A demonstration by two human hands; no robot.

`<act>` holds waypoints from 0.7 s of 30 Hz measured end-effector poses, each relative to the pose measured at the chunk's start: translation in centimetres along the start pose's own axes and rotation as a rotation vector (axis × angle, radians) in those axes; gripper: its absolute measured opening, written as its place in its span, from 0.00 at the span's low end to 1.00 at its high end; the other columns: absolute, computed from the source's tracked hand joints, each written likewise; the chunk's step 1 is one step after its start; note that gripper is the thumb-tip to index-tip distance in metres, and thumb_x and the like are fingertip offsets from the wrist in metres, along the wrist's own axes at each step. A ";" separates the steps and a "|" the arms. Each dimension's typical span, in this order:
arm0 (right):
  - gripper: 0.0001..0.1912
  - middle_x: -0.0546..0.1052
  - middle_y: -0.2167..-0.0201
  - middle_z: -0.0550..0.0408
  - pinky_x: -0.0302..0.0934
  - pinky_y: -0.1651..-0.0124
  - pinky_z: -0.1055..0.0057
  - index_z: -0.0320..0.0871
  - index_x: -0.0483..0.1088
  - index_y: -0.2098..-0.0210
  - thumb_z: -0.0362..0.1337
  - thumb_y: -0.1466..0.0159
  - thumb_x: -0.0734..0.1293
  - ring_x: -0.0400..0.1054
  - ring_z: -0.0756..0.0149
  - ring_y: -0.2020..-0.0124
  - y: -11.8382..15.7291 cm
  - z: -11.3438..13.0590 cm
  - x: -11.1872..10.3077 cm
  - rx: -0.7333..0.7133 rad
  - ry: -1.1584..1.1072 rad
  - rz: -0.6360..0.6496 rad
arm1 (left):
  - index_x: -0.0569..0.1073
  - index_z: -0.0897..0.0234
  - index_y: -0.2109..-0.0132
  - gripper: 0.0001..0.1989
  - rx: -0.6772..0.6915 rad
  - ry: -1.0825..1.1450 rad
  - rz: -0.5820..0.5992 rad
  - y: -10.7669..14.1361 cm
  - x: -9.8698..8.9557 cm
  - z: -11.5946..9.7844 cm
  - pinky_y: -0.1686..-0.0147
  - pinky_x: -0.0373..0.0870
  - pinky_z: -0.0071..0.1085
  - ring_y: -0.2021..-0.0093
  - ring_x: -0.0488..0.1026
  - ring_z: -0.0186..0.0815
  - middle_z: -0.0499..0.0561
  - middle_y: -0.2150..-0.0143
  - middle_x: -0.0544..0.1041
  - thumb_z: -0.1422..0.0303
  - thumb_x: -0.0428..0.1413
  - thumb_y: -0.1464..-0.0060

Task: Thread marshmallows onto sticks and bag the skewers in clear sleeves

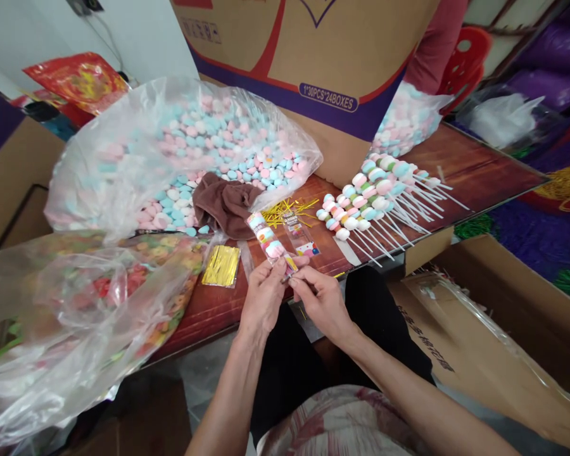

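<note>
A clear wrapper packed with a row of pastel marshmallows, a marshmallow skewer (265, 236), slants up from my hands over the table's front edge. My left hand (266, 288) is closed around its lower end. The fingers of my right hand (320, 297) pinch the gathered end of the same wrapper; a twist tie there is too small to make out surely. Just beyond lie loose gold twist ties (292, 210) and a flat printed clear sleeve (301, 234). Left of my hands rests a packet of gold twist ties (221, 266).
Unwrapped marshmallow skewers (370, 193) are piled at the right, sticks toward me. A big bag of marshmallows (190, 139), a brown cloth (225, 206) and a bag of coloured candies (99, 297) fill the left. A large carton (285, 63) stands behind; an open carton (484, 329) sits lower right.
</note>
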State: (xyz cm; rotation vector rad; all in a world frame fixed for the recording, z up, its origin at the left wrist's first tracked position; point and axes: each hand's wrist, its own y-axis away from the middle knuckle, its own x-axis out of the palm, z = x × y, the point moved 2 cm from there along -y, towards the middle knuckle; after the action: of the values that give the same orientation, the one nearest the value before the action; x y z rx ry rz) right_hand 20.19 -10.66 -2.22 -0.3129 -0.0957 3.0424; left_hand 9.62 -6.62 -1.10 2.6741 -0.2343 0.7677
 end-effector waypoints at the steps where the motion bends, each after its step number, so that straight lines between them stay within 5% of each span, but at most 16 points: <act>1: 0.15 0.68 0.81 0.61 0.57 0.71 0.74 0.44 0.65 0.78 0.38 0.34 0.62 0.61 0.72 0.78 -0.1 -0.1 0.0 0.018 -0.031 0.009 | 0.80 0.67 0.65 0.12 0.003 -0.011 0.000 0.1 -0.1 0.0 0.61 0.74 0.32 0.58 0.78 0.41 0.56 0.62 0.82 0.62 0.67 0.52; 8: 0.12 0.72 0.76 0.62 0.53 0.79 0.77 0.45 0.69 0.61 0.47 0.35 0.65 0.58 0.76 0.83 -1.2 0.4 1.0 0.156 -0.300 0.084 | 0.81 0.62 0.58 0.12 0.087 -0.025 -0.059 0.7 -0.6 0.1 0.67 0.73 0.29 0.69 0.76 0.34 0.52 0.64 0.81 0.63 0.66 0.50; 11: 0.17 0.66 0.84 0.63 0.47 0.82 0.77 0.43 0.67 0.72 0.49 0.36 0.65 0.53 0.77 0.86 -1.7 1.1 1.9 0.264 -0.542 0.113 | 0.80 0.60 0.53 0.14 0.084 -0.021 -0.008 1.1 -0.7 -0.6 0.68 0.74 0.29 0.78 0.68 0.27 0.50 0.66 0.80 0.62 0.64 0.47; 15: 0.18 0.60 0.90 0.66 0.40 0.84 0.76 0.43 0.63 0.77 0.47 0.37 0.64 0.46 0.78 0.90 -1.9 1.9 3.2 0.425 -0.794 0.296 | 0.79 0.62 0.55 0.15 0.074 0.093 0.031 1.7 -2.0 -1.9 0.69 0.74 0.27 0.73 0.71 0.30 0.51 0.65 0.78 0.60 0.64 0.47; 18: 0.17 0.68 0.87 0.61 0.47 0.83 0.76 0.41 0.67 0.74 0.44 0.33 0.60 0.56 0.74 0.88 -2.4 2.1 3.1 0.353 -0.500 0.513 | 0.79 0.62 0.58 0.12 0.107 0.147 0.043 1.6 -2.9 -2.2 0.71 0.74 0.28 0.74 0.68 0.29 0.47 0.71 0.72 0.64 0.66 0.50; 21: 0.14 0.76 0.78 0.54 0.59 0.72 0.73 0.40 0.71 0.71 0.35 0.33 0.59 0.69 0.69 0.77 -4.0 2.1 1.7 0.139 0.200 0.552 | 0.78 0.65 0.62 0.11 0.194 0.128 -0.032 1.1 -3.4 -1.8 0.71 0.72 0.26 0.75 0.63 0.27 0.43 0.77 0.65 0.64 0.66 0.51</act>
State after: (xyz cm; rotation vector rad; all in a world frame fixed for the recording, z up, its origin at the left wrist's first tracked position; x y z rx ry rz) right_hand 18.44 -6.63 -0.26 -0.7400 0.2582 3.5006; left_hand 5.64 -6.74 -1.19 2.7863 -0.0880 0.9931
